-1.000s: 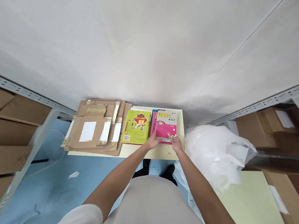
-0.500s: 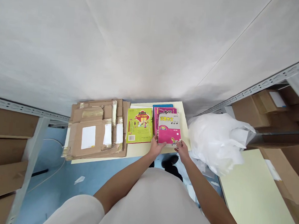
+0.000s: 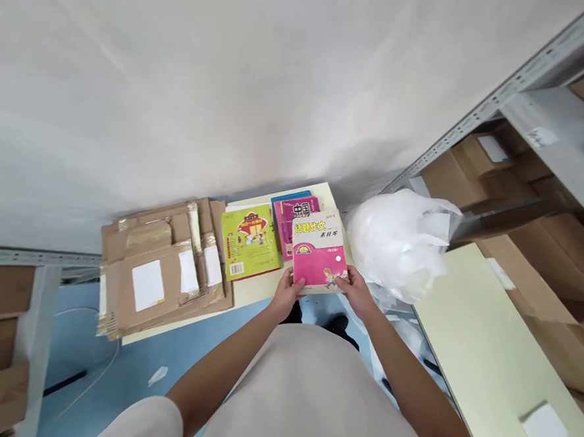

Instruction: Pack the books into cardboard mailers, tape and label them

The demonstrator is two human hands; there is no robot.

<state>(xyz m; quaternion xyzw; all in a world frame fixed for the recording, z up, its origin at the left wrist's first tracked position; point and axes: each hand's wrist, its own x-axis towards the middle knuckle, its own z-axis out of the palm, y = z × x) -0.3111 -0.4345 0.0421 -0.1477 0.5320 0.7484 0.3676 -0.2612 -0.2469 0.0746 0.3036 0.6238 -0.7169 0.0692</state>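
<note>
Between both hands I hold a pink and white book (image 3: 321, 250) with yellow Chinese lettering, its cover facing up. My left hand (image 3: 286, 294) grips the lower left corner, and my right hand (image 3: 357, 292) pinches the lower right corner. Behind the held book lies a stack with a purple book (image 3: 284, 221) on top and a blue book (image 3: 293, 195) beneath it. To their left a yellow-green book (image 3: 251, 242) lies flat on the pale table (image 3: 257, 299). The held book covers part of the purple one.
Flattened cardboard boxes (image 3: 170, 264) are piled on the table's left end. A white plastic bag (image 3: 397, 241) bulges at its right. Metal shelves with cartons (image 3: 549, 267) stand on both sides. A second pale table (image 3: 467, 335) is at right, and a wall (image 3: 220, 95) rises behind.
The book has been lifted off the stack and drawn nearer to me, showing more of the purple book. My view has turned toward the right.
</note>
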